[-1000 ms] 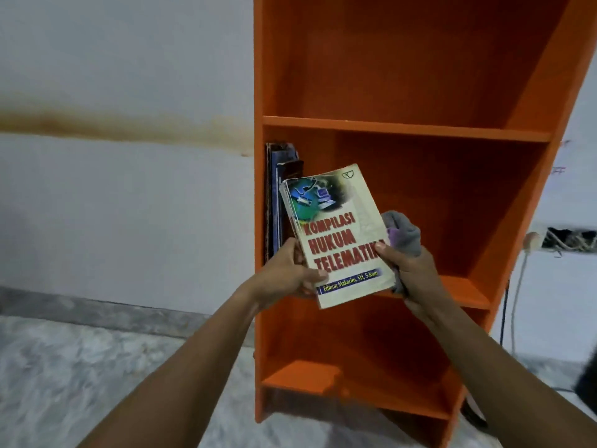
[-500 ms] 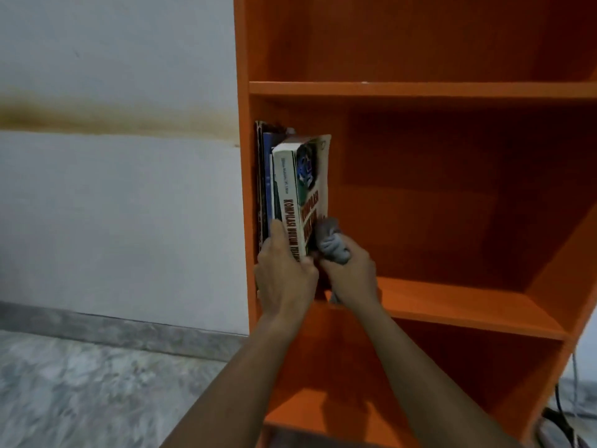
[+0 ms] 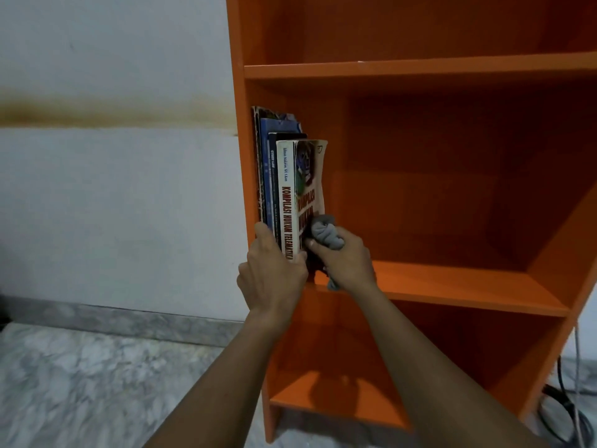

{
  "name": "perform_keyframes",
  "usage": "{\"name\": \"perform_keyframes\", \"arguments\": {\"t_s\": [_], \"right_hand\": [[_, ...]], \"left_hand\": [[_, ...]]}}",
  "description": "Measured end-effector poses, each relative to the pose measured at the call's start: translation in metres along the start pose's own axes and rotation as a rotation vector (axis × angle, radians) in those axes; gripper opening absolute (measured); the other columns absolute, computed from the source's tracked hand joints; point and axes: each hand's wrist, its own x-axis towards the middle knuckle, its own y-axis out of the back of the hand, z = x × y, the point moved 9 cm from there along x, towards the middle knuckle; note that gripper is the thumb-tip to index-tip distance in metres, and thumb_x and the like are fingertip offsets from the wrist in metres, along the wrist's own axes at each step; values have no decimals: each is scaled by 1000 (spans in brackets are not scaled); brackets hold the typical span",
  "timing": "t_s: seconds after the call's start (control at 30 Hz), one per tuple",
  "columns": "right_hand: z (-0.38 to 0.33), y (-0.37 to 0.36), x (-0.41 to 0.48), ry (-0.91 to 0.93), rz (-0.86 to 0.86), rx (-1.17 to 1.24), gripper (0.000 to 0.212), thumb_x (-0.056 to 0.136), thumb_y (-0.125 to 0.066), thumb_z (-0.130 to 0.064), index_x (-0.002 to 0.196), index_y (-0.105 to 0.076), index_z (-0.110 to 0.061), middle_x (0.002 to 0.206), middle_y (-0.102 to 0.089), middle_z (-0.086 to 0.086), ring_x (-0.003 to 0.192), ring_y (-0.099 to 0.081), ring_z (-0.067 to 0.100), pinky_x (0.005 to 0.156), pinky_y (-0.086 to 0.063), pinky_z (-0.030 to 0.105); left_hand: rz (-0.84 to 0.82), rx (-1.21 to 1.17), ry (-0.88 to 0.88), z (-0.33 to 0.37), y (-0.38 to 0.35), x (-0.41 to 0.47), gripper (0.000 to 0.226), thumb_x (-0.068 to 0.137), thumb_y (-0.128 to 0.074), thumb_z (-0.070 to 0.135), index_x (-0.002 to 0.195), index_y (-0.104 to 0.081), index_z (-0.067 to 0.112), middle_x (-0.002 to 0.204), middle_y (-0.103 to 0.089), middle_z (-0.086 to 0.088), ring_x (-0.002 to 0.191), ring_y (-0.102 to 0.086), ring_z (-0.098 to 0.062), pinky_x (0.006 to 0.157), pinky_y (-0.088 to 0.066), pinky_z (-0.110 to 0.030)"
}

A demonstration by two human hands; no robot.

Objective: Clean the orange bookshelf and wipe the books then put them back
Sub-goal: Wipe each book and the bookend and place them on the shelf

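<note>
Your left hand (image 3: 273,273) grips the white book (image 3: 290,202) upright on the orange bookshelf (image 3: 452,286); right hand (image 3: 344,263) clutches the grey cloth (image 3: 326,234), marble floor (image 3: 97,383) below

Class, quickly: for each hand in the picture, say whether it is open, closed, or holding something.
Left hand: closed on the book at its lower spine.
Right hand: closed, holding the cloth against the book's cover.

Bookshelf (image 3: 420,69) stood against the wall (image 3: 113,205), on the floor (image 3: 80,383). Row of books (image 3: 274,163) stood upright on the middle shelf (image 3: 468,286), pressed to its left side panel. The Kompilasi book (image 3: 289,195) was rightmost in that row. Left hand (image 3: 273,273) at its spine bottom, right hand (image 3: 344,261) just right of it, cloth (image 3: 326,236) bunched inside against the cover. Cables (image 3: 565,409) lay on the floor, right of the bookshelf.
</note>
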Motion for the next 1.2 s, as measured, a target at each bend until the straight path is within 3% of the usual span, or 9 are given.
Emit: {"name": "perform_keyframes", "arguments": {"t_s": [0.2,0.3,0.43,0.53,0.6,0.73,0.87,1.0,1.2], "right_hand": [[-15,34,-35,-19,122,244,18,90,-76,-41,86,-65,-27,72,-65,-9,62,-60,6,61,-50,33],[-7,69,-78,-142,233,289,27,88,-73,-49,91,-67,-24,96,-68,9,74,-67,10,67,-58,37],[15,117,-170,-206,440,479,24,92,-73,-29,88,-64,-7,109,-59,26,60,-61,4,50,-48,18],[71,131,-252,-370,464,577,30,100,-62,-18,79,-46,-4,75,-45,14,54,-48,13,57,-44,35],[134,126,-310,-603,442,636,41,97,-61,-33,89,-48,5,78,-42,25,61,-46,33,63,-38,46],[227,124,-398,-876,237,258,32,90,-51,-38,93,-62,-8,89,-62,14,87,-62,33,67,-48,40],[256,126,-446,-684,-142,-336,48,95,-52,-30,139,-53,-10,133,-48,17,111,-56,30,90,-50,40],[287,107,-510,-478,-573,-850,69,93,-55,-35,157,-31,-25,146,-37,15,120,-48,42,93,-50,47],[291,106,-516,-351,-333,-627,67,81,-50,-33,143,-53,-9,138,-48,26,120,-50,45,99,-50,54]], "left_hand": [[-131,13,-3,13,5,-24,58,83,-73,36,128,-38,22,119,-61,-5,100,-66,-33,80,-57,-47],[-238,-13,-16,24,7,-57,50,80,-66,27,126,-45,23,120,-61,-5,98,-64,-34,76,-51,-41],[-475,60,-45,26,-8,-127,53,79,-66,33,127,-45,23,121,-56,-9,103,-61,-42,85,-51,-49],[-659,71,-14,11,-26,-200,40,80,-67,30,116,-52,20,115,-56,-10,97,-61,-39,76,-46,-42],[-820,-10,103,-13,-42,-265,32,79,-67,27,107,-54,19,106,-62,-12,86,-61,-34,66,-43,-38],[-1165,-33,408,-80,-69,-408,44,82,-72,34,119,-55,19,116,-69,-7,100,-67,-26,79,-53,-32],[-1365,-28,623,-113,-79,-498,54,94,-65,18,142,-47,3,140,-57,-16,127,-57,-31,92,-46,-30],[-1415,-87,680,-128,-93,-528,27,78,-80,31,88,-70,8,93,-73,-13,85,-67,-26,76,-53,-34],[-1361,-162,847,-161,-121,-541,45,60,-87,34,95,-74,8,99,-76,-10,94,-72,-29,87,-60,-46]]}}
